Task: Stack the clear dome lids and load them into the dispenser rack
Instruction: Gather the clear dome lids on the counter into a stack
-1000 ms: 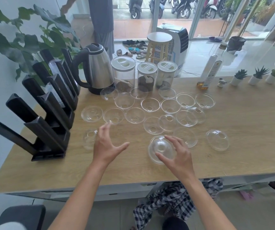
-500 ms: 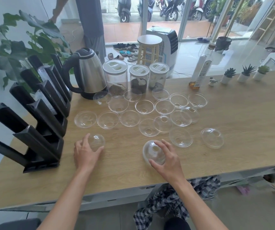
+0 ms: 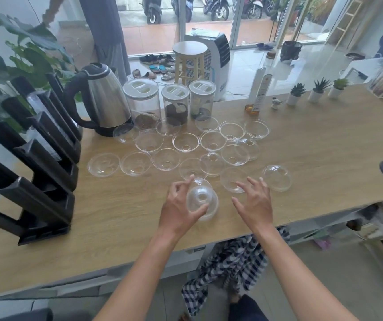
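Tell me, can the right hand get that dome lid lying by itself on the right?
Probably yes. The right hand is open and holds nothing, and the lone dome lid lies just past its fingertips on bare table, with nothing between them.

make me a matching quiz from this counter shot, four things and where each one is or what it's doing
Things:
1. left hand
2. right hand
3. kettle
4. rack

States:
a. open above the counter
b. black, at the counter's left end
c. holding stacked lids
d. beside three jars

Pairs: 1-c, 2-a, 3-d, 4-b
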